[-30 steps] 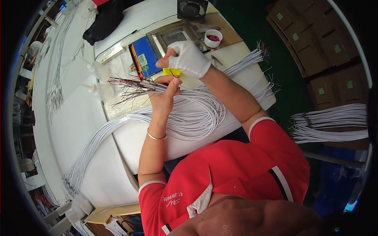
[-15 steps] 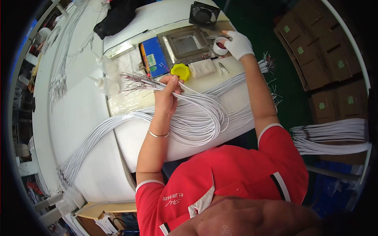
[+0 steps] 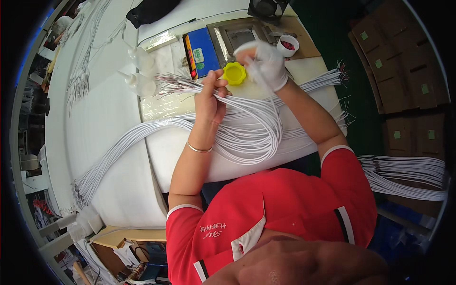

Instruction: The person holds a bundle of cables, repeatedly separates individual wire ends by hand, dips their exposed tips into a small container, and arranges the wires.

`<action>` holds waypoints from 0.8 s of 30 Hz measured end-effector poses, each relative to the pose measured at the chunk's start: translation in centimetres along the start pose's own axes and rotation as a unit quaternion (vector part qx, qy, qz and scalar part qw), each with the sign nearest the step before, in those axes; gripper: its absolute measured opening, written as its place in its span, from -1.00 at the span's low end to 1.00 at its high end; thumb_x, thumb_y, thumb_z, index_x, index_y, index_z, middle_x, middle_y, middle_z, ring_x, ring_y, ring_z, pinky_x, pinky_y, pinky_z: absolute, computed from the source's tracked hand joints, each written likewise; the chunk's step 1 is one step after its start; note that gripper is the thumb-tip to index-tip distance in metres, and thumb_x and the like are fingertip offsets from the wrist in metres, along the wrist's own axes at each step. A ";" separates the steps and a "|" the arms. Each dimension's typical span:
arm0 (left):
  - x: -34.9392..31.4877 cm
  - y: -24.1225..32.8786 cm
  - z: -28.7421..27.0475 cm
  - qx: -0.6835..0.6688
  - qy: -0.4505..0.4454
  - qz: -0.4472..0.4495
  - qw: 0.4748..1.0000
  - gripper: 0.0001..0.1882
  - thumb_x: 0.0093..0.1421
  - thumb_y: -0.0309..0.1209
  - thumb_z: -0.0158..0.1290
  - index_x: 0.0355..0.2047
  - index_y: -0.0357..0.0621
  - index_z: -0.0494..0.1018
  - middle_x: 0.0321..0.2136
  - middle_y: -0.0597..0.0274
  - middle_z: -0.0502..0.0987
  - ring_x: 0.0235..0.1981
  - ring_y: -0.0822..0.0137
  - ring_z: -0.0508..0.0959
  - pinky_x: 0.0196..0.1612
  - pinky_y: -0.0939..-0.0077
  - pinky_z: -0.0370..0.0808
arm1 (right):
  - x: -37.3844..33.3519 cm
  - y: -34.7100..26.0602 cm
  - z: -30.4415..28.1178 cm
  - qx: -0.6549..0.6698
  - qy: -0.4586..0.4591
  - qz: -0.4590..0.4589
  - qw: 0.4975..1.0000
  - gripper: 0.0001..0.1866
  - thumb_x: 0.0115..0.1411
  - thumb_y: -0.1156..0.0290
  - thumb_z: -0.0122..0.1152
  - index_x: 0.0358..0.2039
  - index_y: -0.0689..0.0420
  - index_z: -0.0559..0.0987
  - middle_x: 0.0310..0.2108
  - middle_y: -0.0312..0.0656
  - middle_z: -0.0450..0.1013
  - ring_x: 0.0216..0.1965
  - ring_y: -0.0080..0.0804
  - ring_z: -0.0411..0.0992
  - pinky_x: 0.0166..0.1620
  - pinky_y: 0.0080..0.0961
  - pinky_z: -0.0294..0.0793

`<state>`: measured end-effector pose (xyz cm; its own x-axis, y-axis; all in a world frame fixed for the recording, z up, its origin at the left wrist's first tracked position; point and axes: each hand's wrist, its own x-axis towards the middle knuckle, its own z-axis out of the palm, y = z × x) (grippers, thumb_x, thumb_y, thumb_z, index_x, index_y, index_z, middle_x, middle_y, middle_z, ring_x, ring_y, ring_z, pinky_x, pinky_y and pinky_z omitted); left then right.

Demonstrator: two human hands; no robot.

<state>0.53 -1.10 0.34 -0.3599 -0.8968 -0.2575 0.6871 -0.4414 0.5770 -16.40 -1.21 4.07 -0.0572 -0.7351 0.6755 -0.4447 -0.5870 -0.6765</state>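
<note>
Relation of the hands to a bundle of white cables (image 3: pixel 259 121), seen from above. The left hand (image 3: pixel 210 102) grasps the bundle above the tabletop (image 3: pixel 105 114), near its dark reddish wire ends (image 3: pixel 175 83). From this grip the wire ends point toward 10 o'clock, while the looped length sweeps toward 4 o'clock; the held section's long axis joins those two directions. The gloved right hand (image 3: pixel 268 66) is apart, at 2 o'clock from the left, which is the nearer to the wire ends. Blur conceals the right fingers; whether that grip is released or clenched cannot be told.

Surface: a scalloped yellow dish (image 3: pixel 234 74) lies between the hands; a blue box (image 3: pixel 205 50) stands at 12 o'clock from the left hand, and a white cup (image 3: pixel 289 53) holding red pieces (image 3: pixel 287 45) at 1 o'clock from the right.

Room: brown cartons (image 3: pixel 413 95) at 3 o'clock, beyond green floor (image 3: pixel 327 28).
</note>
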 end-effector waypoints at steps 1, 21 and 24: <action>0.0 0.2 -0.3 -0.001 0.006 0.034 0.999 -0.73 0.22 -0.23 -0.06 -0.34 -0.22 0.41 -0.65 0.35 0.40 -0.68 0.53 0.28 -0.48 0.57 0.35 | 0.5 1.2 -0.1 -0.001 0.002 0.003 1.000 -0.93 0.00 0.42 0.22 -0.49 0.09 0.52 -0.53 -0.30 0.46 -0.59 -0.51 0.41 -0.52 -0.67 0.37; 0.0 0.6 -0.5 0.005 0.007 0.113 0.994 -0.71 0.24 -0.21 -0.10 -0.40 -0.18 0.45 -0.68 0.34 0.35 -0.65 0.49 0.27 -0.40 0.45 0.37 | -0.6 7.1 1.5 0.067 -0.022 0.360 0.930 -0.78 0.03 0.35 0.23 -0.46 0.26 0.50 -0.55 -0.21 0.48 -0.62 -0.60 0.42 -0.54 -0.69 0.38; 0.0 0.5 -0.7 -0.002 -0.001 0.111 0.994 -0.74 0.24 -0.23 -0.09 -0.36 -0.18 0.43 -0.67 0.34 0.36 -0.64 0.48 0.28 -0.38 0.45 0.37 | -0.1 6.5 1.3 0.054 -0.022 0.350 0.935 -0.79 0.05 0.36 0.21 -0.47 0.27 0.49 -0.55 -0.21 0.48 -0.60 -0.60 0.43 -0.51 -0.69 0.39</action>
<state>1.32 -1.38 0.09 -0.1994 -0.9722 -0.1227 0.7524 -0.2321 0.6165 -18.18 -5.37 -0.81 -0.2625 -0.9638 0.0461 -0.2190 0.0130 -0.9756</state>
